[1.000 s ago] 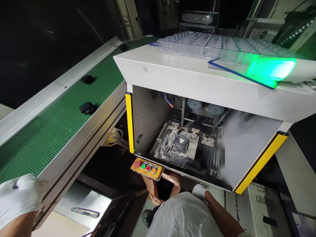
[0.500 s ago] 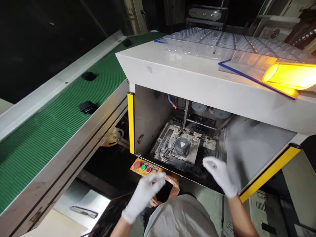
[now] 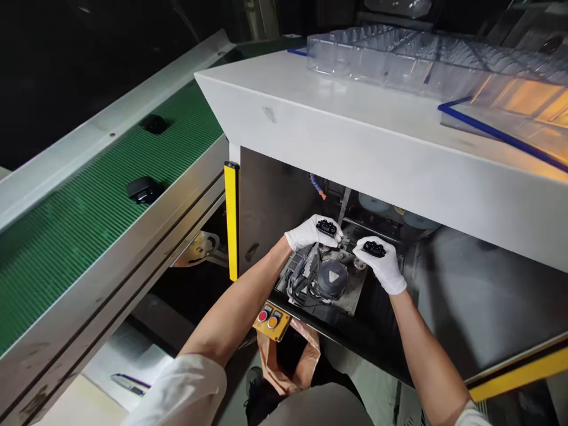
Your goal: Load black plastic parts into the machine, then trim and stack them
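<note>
Both my gloved hands reach inside the open bay of a white machine [image 3: 337, 136]. My left hand [image 3: 307, 234] is closed on a small black plastic part [image 3: 326, 226] above the left post of the fixture. My right hand [image 3: 382, 267] is closed on a second small black part [image 3: 374, 248] above the right post. Below and between the hands sits a dark round dome [image 3: 332, 276] with a triangle label, amid grey cables on a dusty metal plate [image 3: 350, 299].
A green ribbed conveyor belt [image 3: 89, 225] carrying black parts [image 3: 144, 189] runs along the left. Clear plastic trays [image 3: 399, 56] lie on the machine top. Yellow light-curtain bars [image 3: 231, 222] flank the bay. A yellow button box [image 3: 271, 319] and an orange bag [image 3: 288, 361] sit below.
Both hands have moved from in front of the machine into the bay and now each grips a black part. The camera has moved closer; the lamp went from green to amber.
</note>
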A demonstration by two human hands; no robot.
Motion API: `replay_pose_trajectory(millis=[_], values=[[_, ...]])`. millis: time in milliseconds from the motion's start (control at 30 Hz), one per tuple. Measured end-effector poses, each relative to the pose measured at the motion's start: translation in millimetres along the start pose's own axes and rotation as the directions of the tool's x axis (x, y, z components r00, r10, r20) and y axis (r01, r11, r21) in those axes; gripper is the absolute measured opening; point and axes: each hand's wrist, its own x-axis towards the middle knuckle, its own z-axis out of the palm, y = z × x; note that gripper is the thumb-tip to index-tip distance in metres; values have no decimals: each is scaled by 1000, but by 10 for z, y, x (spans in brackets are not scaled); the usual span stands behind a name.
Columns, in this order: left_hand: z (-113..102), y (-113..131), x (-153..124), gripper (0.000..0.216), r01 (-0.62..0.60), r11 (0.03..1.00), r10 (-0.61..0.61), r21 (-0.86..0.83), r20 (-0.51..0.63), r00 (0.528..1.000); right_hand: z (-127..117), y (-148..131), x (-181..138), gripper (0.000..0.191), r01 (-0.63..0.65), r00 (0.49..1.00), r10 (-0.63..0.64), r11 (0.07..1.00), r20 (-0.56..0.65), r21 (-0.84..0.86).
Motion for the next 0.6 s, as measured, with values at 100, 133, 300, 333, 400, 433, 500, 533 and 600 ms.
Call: replay_pose_trajectory(millis=[100, 133, 300, 333, 400, 433, 500, 533, 600], values=[[16, -6, -1, 34, -17, 998, 15, -58, -39, 999, 69, 31, -16, 15, 3, 991, 3, 999, -130, 43], [22, -2, 0, 32, -13, 996, 8, -85, -53, 999, 91, 36, -19, 15, -1, 986, 11, 998, -165, 59], [50, 24, 9, 26, 11, 997, -16, -77, -65, 998, 130, -19, -15, 14, -22, 988, 27, 999, -151, 31], [54, 28, 8, 26, 13, 997, -18, -70, -71, 997, 128, -36, -13, 14, -25, 989, 29, 999, -145, 29], [65, 38, 4, 26, 13, 996, -22, -88, -97, 995, 127, -63, -12, 14, -35, 988, 43, 998, -150, 55], [71, 47, 1, 26, 12, 995, -23, -102, -109, 994, 131, -70, -14, 14, -47, 986, 58, 996, -157, 76], [79, 74, -4, 24, 5, 994, -18, -107, -117, 993, 145, -74, -19, 14, -76, 981, 94, 991, -167, 111], [79, 90, -7, 23, 6, 996, -15, -89, -109, 994, 154, -75, -22, 14, -86, 980, 105, 989, -171, 117], [73, 117, -11, 21, 9, 1000, -11, -24, -84, 996, 170, -80, -27, 14, -82, 978, 99, 992, -182, 101]])
